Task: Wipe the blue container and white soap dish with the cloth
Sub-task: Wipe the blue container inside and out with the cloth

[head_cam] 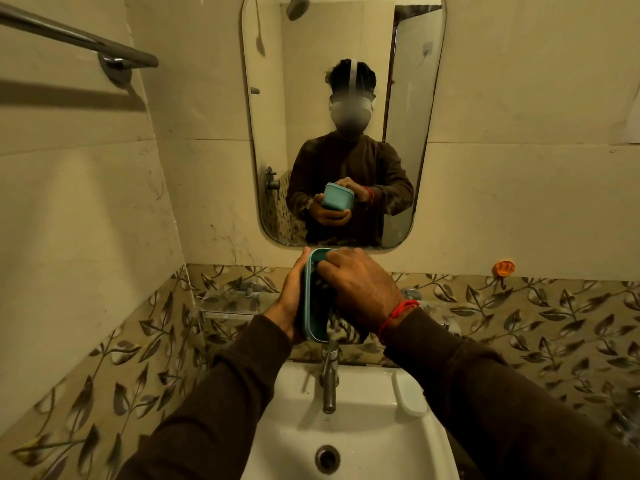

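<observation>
Left hand (289, 299) grips the blue container (313, 299) upright above the sink (349, 427); right hand (360, 289) is closed on a dark cloth (341, 327) pressed inside it.

We see a dim, yellowish scene, lit from above. The towel rail (79, 38) throws a hard dark shadow on the wall beneath it. The white sink (349, 427) is the brightest patch. Wide-angle bending curves the mirror (343, 119) and the walls near the edges. Patterned tiles (540, 320) smear softly toward the corners.
</observation>
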`<action>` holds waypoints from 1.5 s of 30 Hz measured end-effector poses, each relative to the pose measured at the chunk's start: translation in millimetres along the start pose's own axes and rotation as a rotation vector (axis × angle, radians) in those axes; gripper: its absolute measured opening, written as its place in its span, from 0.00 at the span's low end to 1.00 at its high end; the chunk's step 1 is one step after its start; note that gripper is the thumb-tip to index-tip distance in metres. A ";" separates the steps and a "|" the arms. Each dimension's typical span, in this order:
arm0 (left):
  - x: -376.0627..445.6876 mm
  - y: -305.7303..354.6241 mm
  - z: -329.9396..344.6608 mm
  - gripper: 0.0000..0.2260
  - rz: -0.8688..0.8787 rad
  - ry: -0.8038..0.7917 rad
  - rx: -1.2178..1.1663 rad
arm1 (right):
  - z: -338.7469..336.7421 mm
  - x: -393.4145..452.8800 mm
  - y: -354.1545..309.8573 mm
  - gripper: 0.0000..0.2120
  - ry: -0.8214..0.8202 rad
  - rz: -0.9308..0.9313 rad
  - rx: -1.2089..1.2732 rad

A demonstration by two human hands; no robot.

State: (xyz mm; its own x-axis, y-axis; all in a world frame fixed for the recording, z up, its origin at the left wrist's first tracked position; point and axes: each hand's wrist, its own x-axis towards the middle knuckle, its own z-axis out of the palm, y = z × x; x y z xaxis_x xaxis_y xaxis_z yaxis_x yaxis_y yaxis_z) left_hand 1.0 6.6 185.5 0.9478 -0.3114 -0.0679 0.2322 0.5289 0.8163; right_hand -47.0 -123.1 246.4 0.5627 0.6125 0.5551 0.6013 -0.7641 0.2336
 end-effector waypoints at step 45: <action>6.6 1.2 9.6 0.30 0.061 0.033 -0.024 | -6.3 6.9 14.2 0.17 0.057 0.680 0.687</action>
State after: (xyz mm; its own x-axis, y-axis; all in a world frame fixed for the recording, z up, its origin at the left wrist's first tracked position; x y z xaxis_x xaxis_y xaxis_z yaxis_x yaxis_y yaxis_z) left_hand 5.4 -2.4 191.5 0.9671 -0.2517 -0.0376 0.1785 0.5654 0.8053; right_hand -38.2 -131.0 258.5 0.8952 0.0583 0.4419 0.3681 -0.6557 -0.6592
